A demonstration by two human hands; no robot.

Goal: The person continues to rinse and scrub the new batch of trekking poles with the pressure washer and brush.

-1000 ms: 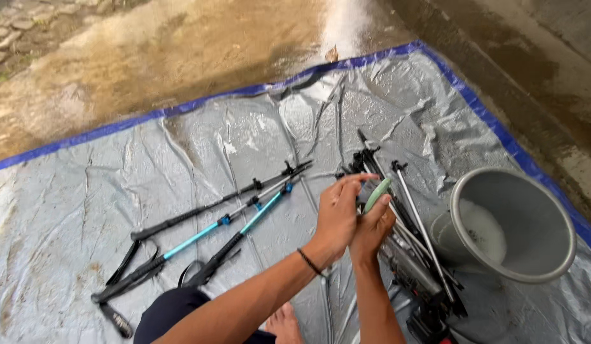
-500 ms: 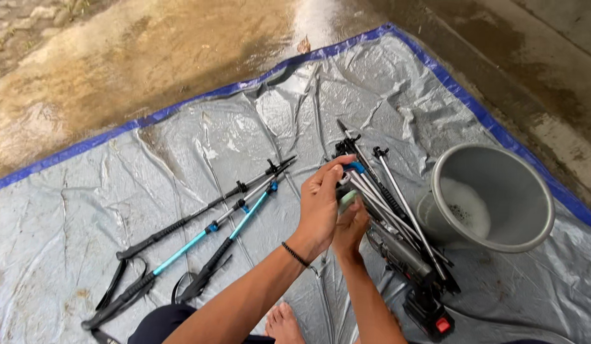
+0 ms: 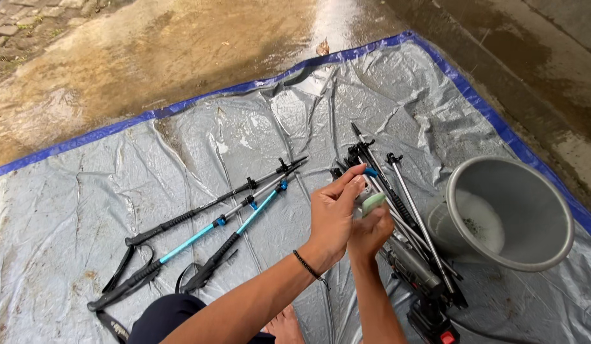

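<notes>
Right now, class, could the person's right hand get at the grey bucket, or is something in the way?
Probably yes. The right hand is busy at the tripod with a green sponge, but the bucket lies on its side just beyond, its mouth open. Only the tripod legs lie between, low on the tarp.

Outdoor yard: tarp (image 3: 181, 165) on wet pavement (image 3: 149, 57)

Grey tarp (image 3: 149, 191) edged blue, grey bucket (image 3: 531, 210), pale-green sponge (image 3: 373, 202)

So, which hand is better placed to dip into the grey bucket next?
Probably the right hand: it lies nearer the grey bucket and seems to grip the green pad; the left hand sits farther over, against the poles.
</notes>
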